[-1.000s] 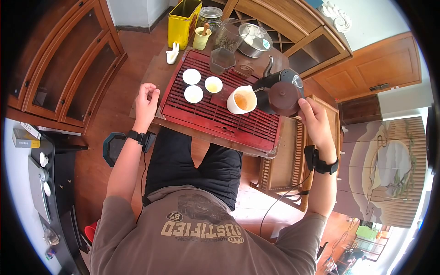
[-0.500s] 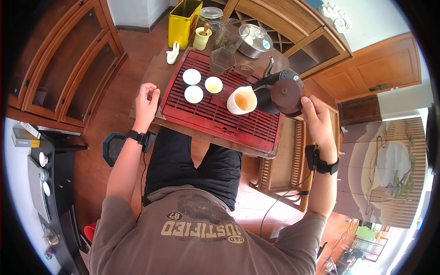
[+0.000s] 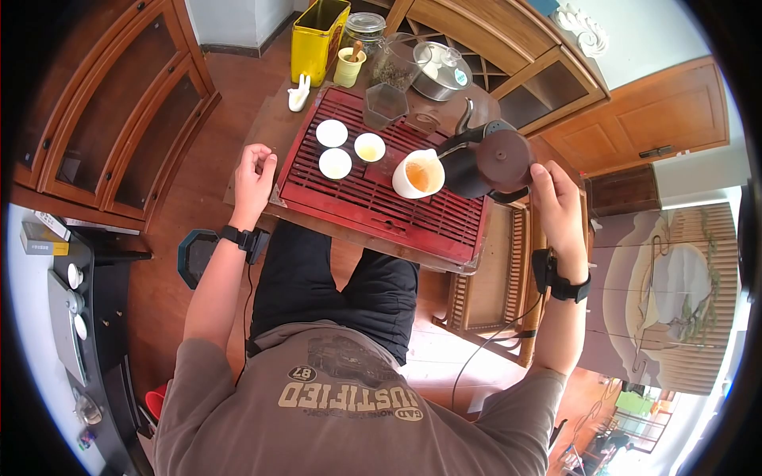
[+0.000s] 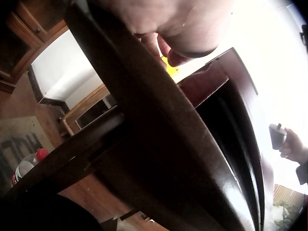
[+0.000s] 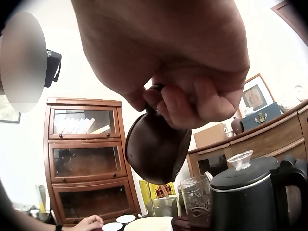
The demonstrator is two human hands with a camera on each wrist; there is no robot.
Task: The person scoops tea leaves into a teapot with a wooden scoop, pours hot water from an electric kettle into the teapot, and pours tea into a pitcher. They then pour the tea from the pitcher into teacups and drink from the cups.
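Observation:
My right hand point(image 3: 558, 208) pinches the handle of a dark brown teapot point(image 3: 505, 161), held up over the right end of the red slatted tray point(image 3: 357, 194). In the right wrist view the fingers curl round the handle of the same teapot point(image 5: 156, 147). Left of it a white pitcher point(image 3: 418, 174) with amber liquid stands on the tray. Three white cups, one of them point(image 3: 370, 147) with pale liquid, stand further left. My left hand point(image 3: 254, 182) rests at the tray's left edge, its fingers loosely curled round nothing.
A black kettle point(image 3: 468, 170) stands partly behind the teapot. Along the back are a yellow tin point(image 3: 316, 44), a glass jar point(image 3: 365, 32), a lidded pot point(image 3: 441, 73) and a white figurine point(image 3: 299, 94). A wooden rack point(image 3: 492, 297) stands right of the table.
My right hand has moved slightly to the right with the teapot, showing more of the black kettle. The left hand and the cups have stayed put.

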